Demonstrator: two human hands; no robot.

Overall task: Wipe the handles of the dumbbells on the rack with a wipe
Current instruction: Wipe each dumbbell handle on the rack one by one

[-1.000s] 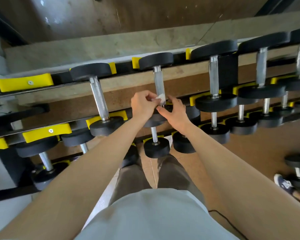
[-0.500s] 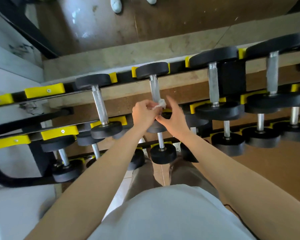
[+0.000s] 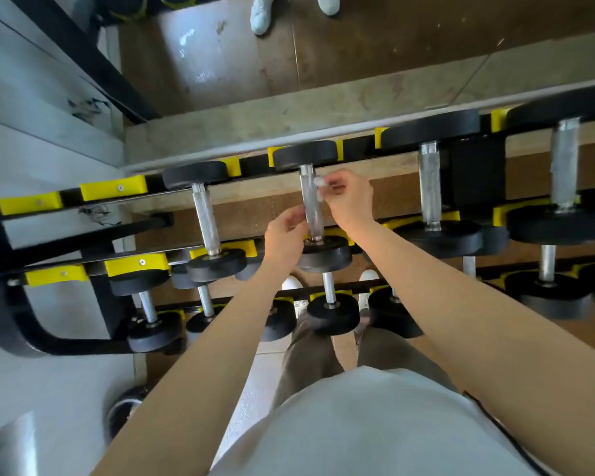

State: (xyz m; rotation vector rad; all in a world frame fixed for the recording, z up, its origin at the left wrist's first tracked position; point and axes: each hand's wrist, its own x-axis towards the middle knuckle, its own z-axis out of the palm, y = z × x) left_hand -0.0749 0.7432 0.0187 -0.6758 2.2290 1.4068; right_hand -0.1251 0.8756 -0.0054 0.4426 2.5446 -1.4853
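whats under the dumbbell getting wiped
Below the dumbbell, where the right hand pinches the wipe, a smaller dumbbell sits on a lower rail, two white shoe tips flanking its handle. The rest of the shoes is hidden by dumbbell heads.

A gym: a tiered black metal rack (image 3: 4, 314) with yellow cradles (image 3: 114, 187) holds rows of black-ended, steel-handled dumbbells (image 3: 205, 214) over brown flooring (image 3: 392, 46).
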